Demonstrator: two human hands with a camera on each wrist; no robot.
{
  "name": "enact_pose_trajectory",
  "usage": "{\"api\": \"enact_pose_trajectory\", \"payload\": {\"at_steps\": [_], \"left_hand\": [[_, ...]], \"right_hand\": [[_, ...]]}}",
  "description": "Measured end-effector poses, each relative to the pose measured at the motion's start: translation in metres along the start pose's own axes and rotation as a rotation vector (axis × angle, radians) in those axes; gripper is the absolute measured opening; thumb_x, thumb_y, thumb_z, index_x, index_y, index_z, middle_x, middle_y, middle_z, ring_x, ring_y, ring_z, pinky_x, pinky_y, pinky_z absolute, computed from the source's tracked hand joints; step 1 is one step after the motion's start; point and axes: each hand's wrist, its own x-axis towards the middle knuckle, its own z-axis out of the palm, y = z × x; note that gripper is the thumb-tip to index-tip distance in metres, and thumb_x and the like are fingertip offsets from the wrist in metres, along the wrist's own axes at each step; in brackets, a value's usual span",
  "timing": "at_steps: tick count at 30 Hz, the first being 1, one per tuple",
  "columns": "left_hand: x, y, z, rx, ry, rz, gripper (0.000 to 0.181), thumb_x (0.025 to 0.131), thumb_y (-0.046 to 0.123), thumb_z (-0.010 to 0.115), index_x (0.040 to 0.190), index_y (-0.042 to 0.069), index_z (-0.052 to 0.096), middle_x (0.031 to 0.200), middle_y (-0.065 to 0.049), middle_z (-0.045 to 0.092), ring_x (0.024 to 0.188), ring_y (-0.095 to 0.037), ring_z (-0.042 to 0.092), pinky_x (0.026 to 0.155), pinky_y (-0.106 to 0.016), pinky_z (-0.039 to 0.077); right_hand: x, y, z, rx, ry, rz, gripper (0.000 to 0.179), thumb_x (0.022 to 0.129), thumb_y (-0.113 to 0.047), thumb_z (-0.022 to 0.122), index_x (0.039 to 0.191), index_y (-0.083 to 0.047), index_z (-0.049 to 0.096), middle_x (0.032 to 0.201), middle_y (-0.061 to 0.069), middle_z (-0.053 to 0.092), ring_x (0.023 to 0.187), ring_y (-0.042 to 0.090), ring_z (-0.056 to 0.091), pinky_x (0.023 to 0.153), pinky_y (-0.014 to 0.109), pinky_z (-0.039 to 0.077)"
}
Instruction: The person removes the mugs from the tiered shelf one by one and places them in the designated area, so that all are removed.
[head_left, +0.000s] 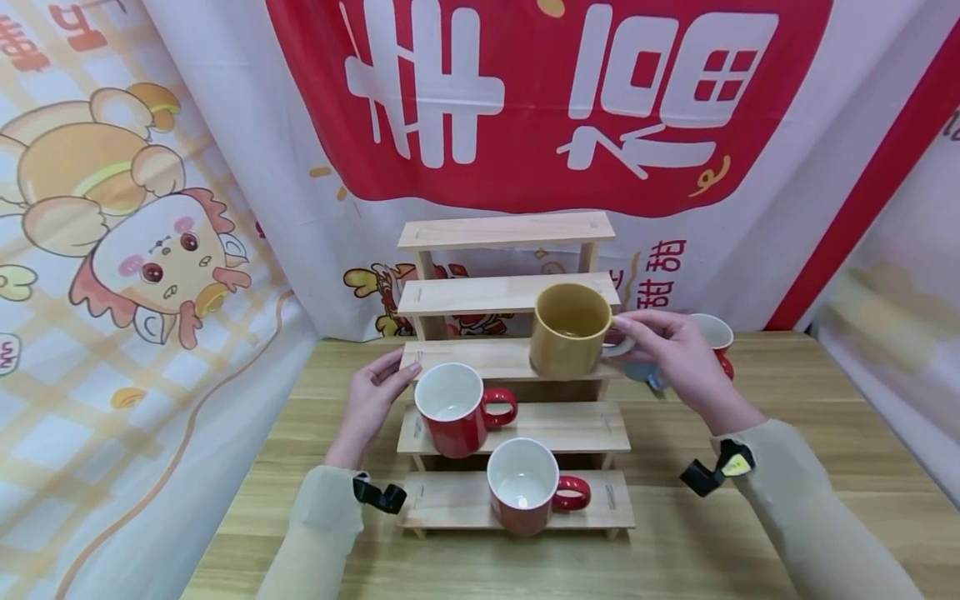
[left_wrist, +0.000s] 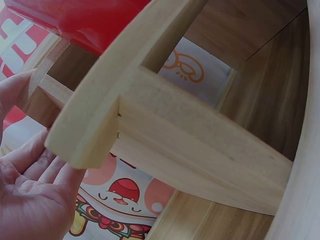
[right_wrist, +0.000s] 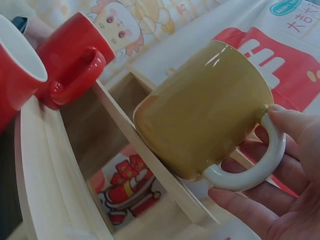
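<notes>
My right hand (head_left: 675, 346) holds a mustard-yellow mug (head_left: 572, 337) by its white handle (right_wrist: 255, 167), thumb on top and fingers beneath. The mug is upright at the right part of the third step of a wooden tiered rack (head_left: 480, 360); whether its base touches the board cannot be told. My left hand (head_left: 375, 396) grips the left end of that same step, its thumb at the board and fingers (left_wrist: 42, 162) partly hidden behind the wood. One red mug (head_left: 453, 412) with a white inside stands on the second step from the bottom, another red mug (head_left: 525, 492) on the lowest.
Behind my right hand, another red mug (head_left: 712, 333) stands on the wooden table (head_left: 720, 533), partly hidden, beside a bluish object (head_left: 641, 371) that I cannot make out. The upper two steps (head_left: 506, 229) rise toward a printed cloth backdrop (head_left: 540, 108). Cloth also hangs on both sides.
</notes>
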Motion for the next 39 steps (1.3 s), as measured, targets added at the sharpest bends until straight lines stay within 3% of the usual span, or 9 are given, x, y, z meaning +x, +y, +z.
{"api": "enact_pose_trajectory", "payload": {"at_steps": [18,25,32,39], "left_hand": [[0.0,0.0,0.0,0.0,-0.003,-0.001,0.058,0.093,0.023,0.079,0.141,0.0,0.057,0.137,-0.017,0.06,0.122,-0.024,0.06,0.097,-0.026,0.053],[0.001,-0.001,0.0,0.0,-0.003,0.002,0.058,0.093,0.023,0.079,0.141,0.0,0.057,0.137,-0.017,0.06,0.122,-0.024,0.06,0.098,-0.026,0.053],[0.001,-0.001,-0.001,-0.004,-0.002,0.002,0.057,0.093,0.022,0.079,0.141,0.0,0.057,0.137,-0.017,0.061,0.121,-0.024,0.06,0.097,-0.026,0.053],[0.002,-0.002,-0.001,-0.008,-0.005,0.007,0.056,0.094,0.02,0.078,0.141,-0.001,0.056,0.137,-0.018,0.06,0.121,-0.024,0.06,0.098,-0.027,0.053]], "right_hand": [[-0.037,0.0,-0.064,-0.118,0.194,0.042,0.045,0.1,-0.038,0.065,0.132,-0.005,0.067,0.109,0.0,0.074,0.091,0.012,0.073,0.079,0.023,0.059],[-0.05,0.011,-0.09,0.004,0.234,0.069,0.04,0.099,-0.032,0.068,0.128,-0.005,0.069,0.104,-0.005,0.076,0.09,0.012,0.073,0.075,0.025,0.06],[-0.058,0.031,-0.112,0.258,0.264,-0.015,0.026,0.099,-0.016,0.067,0.121,-0.001,0.072,0.102,0.003,0.077,0.089,0.015,0.075,0.072,0.031,0.061],[-0.066,0.045,-0.137,0.343,0.359,-0.047,0.026,0.099,-0.015,0.067,0.12,-0.002,0.073,0.105,-0.001,0.076,0.089,0.012,0.074,0.069,0.027,0.061]]}}
